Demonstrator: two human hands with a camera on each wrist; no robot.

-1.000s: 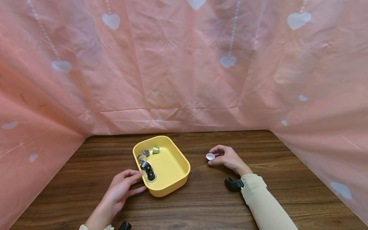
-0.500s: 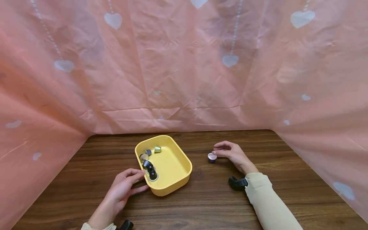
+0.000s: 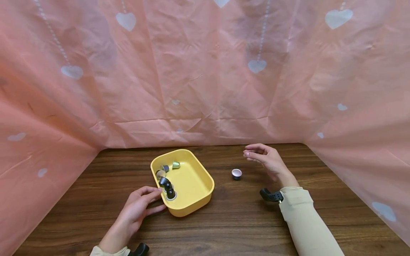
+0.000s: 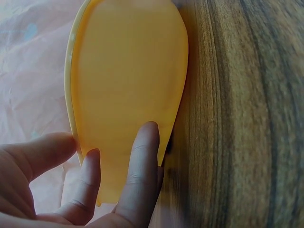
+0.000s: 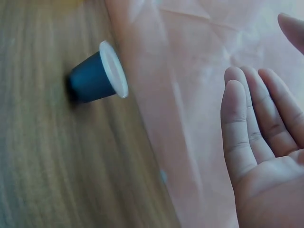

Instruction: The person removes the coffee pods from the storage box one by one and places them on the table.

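A dark coffee capsule [image 3: 236,174] with a pale lid stands lid-up on the wooden table, by itself. In the right wrist view this capsule [image 5: 97,76] looks dark blue. My right hand [image 3: 267,160] hovers behind it and to its right, holding nothing, with fingers extended. On the left, my left hand [image 3: 137,206] touches the outer side of a yellow tray [image 3: 205,170]. The left wrist view has one fingertip at the tray's rim and other fingers [image 4: 145,156] lying straight along its outer wall. Inside the tray, several capsules, including black ones [image 3: 171,193], gather along the left side.
A green capsule [image 3: 176,165] lies near the tray's back left corner. Around the wooden table [image 3: 221,227] hangs a pink curtain [image 3: 192,71] with white hearts, at the back and both sides.
My right hand held the capsule, set it lid-up on the table, let go, and moved back and to the right. My left hand stays at the tray.
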